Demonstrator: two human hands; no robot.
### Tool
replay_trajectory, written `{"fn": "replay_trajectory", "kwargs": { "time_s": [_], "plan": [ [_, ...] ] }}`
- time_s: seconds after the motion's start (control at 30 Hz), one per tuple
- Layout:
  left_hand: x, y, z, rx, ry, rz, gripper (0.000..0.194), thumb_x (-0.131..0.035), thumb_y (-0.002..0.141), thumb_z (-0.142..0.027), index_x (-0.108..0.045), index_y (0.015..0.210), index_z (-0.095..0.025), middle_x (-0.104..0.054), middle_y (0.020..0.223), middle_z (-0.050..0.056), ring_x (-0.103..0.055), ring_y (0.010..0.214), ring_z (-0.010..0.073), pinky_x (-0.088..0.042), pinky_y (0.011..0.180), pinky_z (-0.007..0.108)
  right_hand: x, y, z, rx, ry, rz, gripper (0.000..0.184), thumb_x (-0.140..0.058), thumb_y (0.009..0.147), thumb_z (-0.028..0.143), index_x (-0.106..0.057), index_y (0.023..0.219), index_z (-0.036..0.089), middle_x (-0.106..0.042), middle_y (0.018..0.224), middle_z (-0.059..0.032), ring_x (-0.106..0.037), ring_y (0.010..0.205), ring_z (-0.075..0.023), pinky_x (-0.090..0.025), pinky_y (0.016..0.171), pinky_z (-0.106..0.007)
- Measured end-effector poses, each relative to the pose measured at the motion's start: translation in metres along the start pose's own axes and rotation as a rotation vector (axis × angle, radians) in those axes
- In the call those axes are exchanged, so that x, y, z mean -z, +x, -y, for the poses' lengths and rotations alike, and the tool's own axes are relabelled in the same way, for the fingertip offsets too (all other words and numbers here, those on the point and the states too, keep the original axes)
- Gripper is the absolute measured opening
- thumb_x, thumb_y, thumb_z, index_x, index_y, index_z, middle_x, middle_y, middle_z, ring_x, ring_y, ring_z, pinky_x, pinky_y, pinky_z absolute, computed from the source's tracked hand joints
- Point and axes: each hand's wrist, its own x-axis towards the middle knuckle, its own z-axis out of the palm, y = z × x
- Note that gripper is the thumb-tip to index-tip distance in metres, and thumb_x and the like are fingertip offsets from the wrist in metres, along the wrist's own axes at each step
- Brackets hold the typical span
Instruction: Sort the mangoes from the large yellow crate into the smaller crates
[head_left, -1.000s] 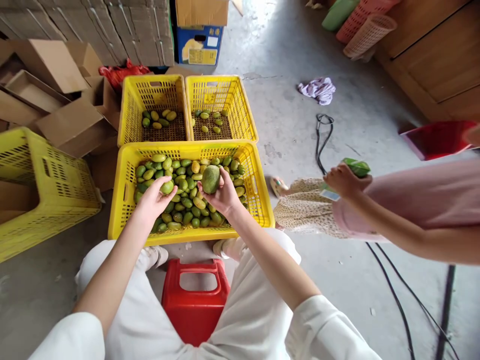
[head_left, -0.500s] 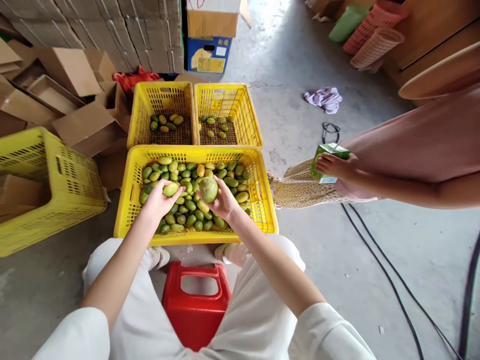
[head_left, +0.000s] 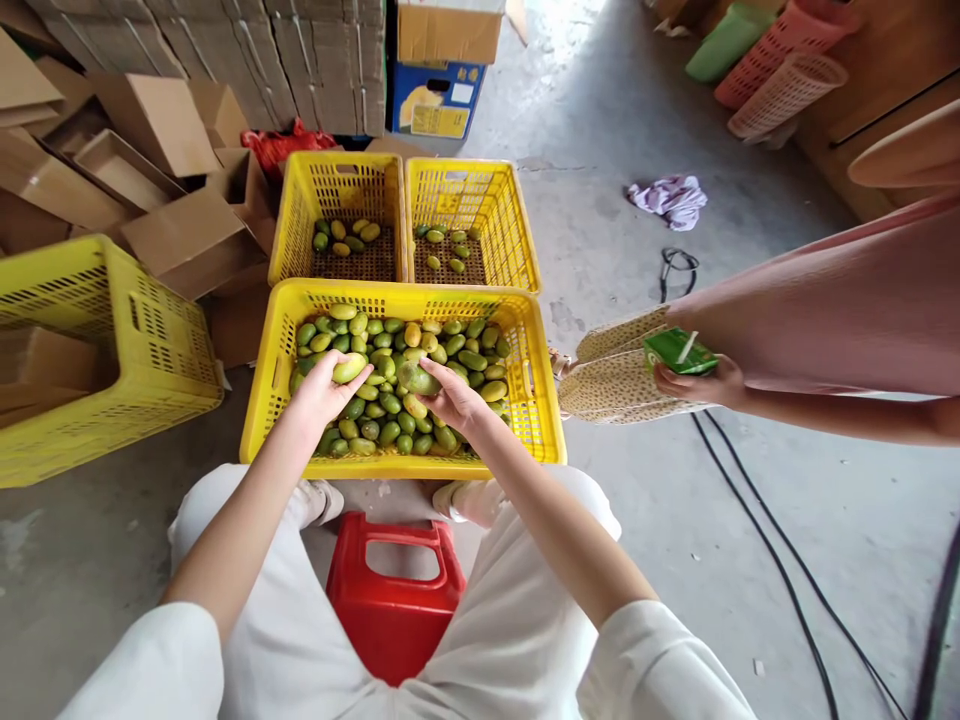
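My left hand is closed around a yellow-green oval fruit, held over the front yellow crate. Beside it, my right hand grips a larger, rounder dull green fruit between thumb and fingers. Many smooth green and yellowish fruits lie in the crate beneath both hands. Behind stand two more yellow crates: the left one has several fruits on its floor, and the right one also contains several, mostly smaller.
A red plastic stool is between my knees. At right, a co-worker's hand holds a green carton. Cardboard boxes and another yellow crate are at left. Black cables and a cloth lie on the floor.
The fruit in my right hand has turned slightly and sits lower over the crate. The co-worker's carton has tilted and moved down. The view has shifted a little.
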Motion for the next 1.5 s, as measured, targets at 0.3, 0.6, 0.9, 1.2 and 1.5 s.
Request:
{"fn": "replay_trajectory", "kwargs": {
  "time_s": [0.3, 0.6, 0.9, 1.2, 1.5],
  "plan": [
    [0.005, -0.007, -0.002, -0.065, 0.128, -0.032, 0.025, -0.065, 0.106, 0.004, -0.072, 0.092, -0.015, -0.080, 0.094, 0.009, -0.078, 0.088, 0.0160, -0.069, 0.081, 0.022, 0.004, 0.002, -0.003, -0.042, 0.140, 0.045, 0.015, -0.075, 0.094, 0.027, -0.073, 0.109, 0.025, -0.081, 0.090, -0.0037, -0.083, 0.092, -0.0250, -0.069, 0.070, -0.030],
    [0.012, -0.018, -0.018, 0.022, 0.161, -0.102, 0.012, -0.067, 0.113, -0.013, -0.069, 0.102, -0.018, -0.073, 0.085, 0.006, -0.074, 0.071, 0.0164, -0.051, 0.054, 0.017, -0.004, -0.004, -0.006, -0.083, 0.205, -0.001, 0.012, -0.074, 0.104, 0.019, -0.070, 0.113, 0.025, -0.078, 0.088, -0.0001, -0.079, 0.077, -0.0186, -0.074, 0.073, -0.029],
    [0.016, -0.019, -0.022, 0.090, 0.176, -0.070, 0.019, -0.058, 0.112, -0.023, -0.069, 0.099, -0.016, -0.071, 0.077, 0.008, -0.057, 0.059, 0.0141, -0.042, 0.050, 0.018, 0.003, 0.002, -0.008, -0.207, 0.050, -0.009, 0.026, -0.054, 0.119, 0.038, -0.072, 0.130, 0.023, -0.087, 0.099, -0.0058, -0.080, 0.075, -0.0208, -0.062, 0.056, -0.025],
    [0.028, -0.009, -0.021, 0.094, 0.252, 0.023, 0.020, -0.059, 0.086, -0.018, -0.073, 0.101, -0.018, -0.083, 0.091, 0.014, -0.063, 0.062, 0.0207, -0.041, 0.051, 0.028, 0.001, 0.001, -0.012, -0.214, -0.004, 0.046, 0.032, -0.076, 0.110, 0.057, -0.072, 0.107, 0.025, -0.077, 0.083, -0.0042, -0.075, 0.069, -0.0198, -0.056, 0.048, -0.022],
    [0.032, -0.002, -0.018, 0.063, 0.277, 0.038, 0.014, -0.065, 0.102, -0.025, -0.069, 0.090, -0.019, -0.067, 0.073, 0.004, -0.051, 0.055, 0.0132, -0.034, 0.050, 0.022, -0.008, -0.009, -0.003, -0.235, -0.026, 0.139, 0.041, -0.060, 0.118, 0.059, -0.070, 0.103, 0.022, -0.080, 0.081, -0.0051, -0.062, 0.051, -0.0144, -0.031, 0.038, -0.017]
  ]
}}
